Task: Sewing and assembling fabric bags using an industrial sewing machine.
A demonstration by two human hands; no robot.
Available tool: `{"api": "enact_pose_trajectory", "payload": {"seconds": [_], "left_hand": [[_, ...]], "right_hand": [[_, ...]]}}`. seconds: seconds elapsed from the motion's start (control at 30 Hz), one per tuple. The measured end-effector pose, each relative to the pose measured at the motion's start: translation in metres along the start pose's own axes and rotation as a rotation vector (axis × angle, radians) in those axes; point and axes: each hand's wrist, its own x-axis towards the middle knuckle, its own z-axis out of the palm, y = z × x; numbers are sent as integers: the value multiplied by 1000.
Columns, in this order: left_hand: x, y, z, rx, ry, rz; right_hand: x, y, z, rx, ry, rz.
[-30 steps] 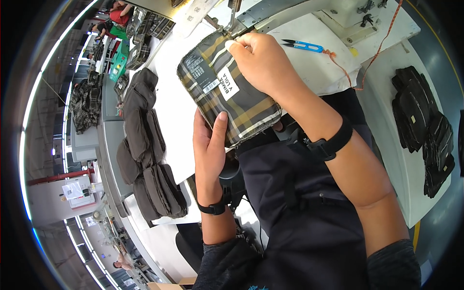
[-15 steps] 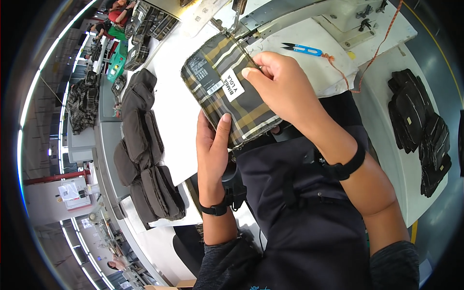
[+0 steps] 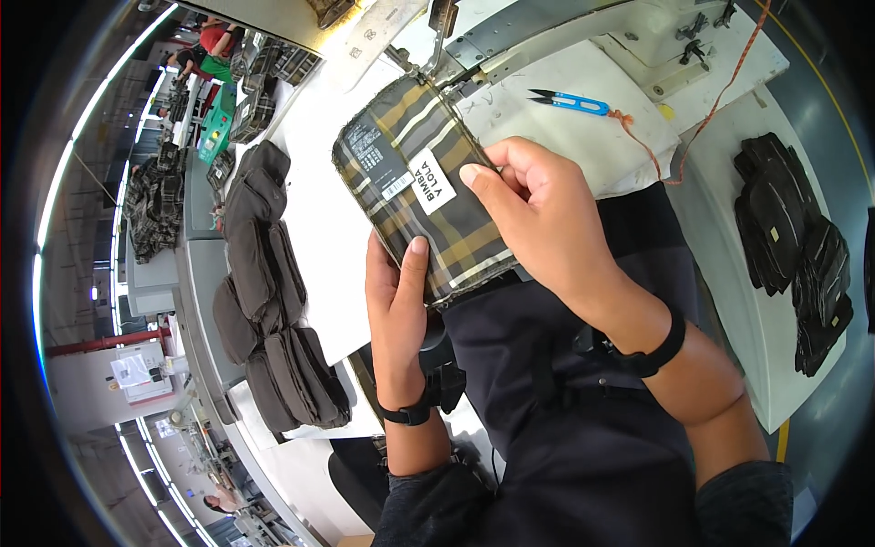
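Between my hands is a rounded rectangular plaid fabric panel (image 3: 456,239) in olive, grey and white, with raw frayed edges. A white label and a dark printed tag lie on its upper face. My left hand (image 3: 396,283) grips its lower left edge, thumb on top and fingers underneath. At the right edge, my right hand (image 3: 547,205) pinches it, thumb beside the white label. The panel's far end lies close to the metal parts of a sewing machine (image 3: 441,36). What is under the panel is hidden.
Blue thread snips (image 3: 574,103) lie on the white work surface, near an orange cord (image 3: 697,128). Dark brown padded pouches (image 3: 260,246) are lined up on the left. Stacked black pieces (image 3: 775,219) rest on the right-hand table. People work in the far left background.
Both hands and the panel have shifted slightly down and left in view. The right hand's grip has slid a little down the right edge. Both hands still hold the panel.
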Motion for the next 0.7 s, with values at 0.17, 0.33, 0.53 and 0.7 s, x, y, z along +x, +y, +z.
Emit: {"api": "enact_pose_trajectory", "payload": {"seconds": [0.17, 0.33, 0.53, 0.7], "left_hand": [[-12, 10, -2, 8, 65, 13], [-13, -3, -19, -780, 161, -75], [15, -31, 1, -880, 221, -84], [0, -37, -5, -931, 180, -115]], "right_hand": [[-2, -5, -5, 111, -68, 21], [4, -15, -1, 643, -190, 279], [2, -16, 0, 672, -195, 296], [9, -10, -14, 417, -200, 209]]}}
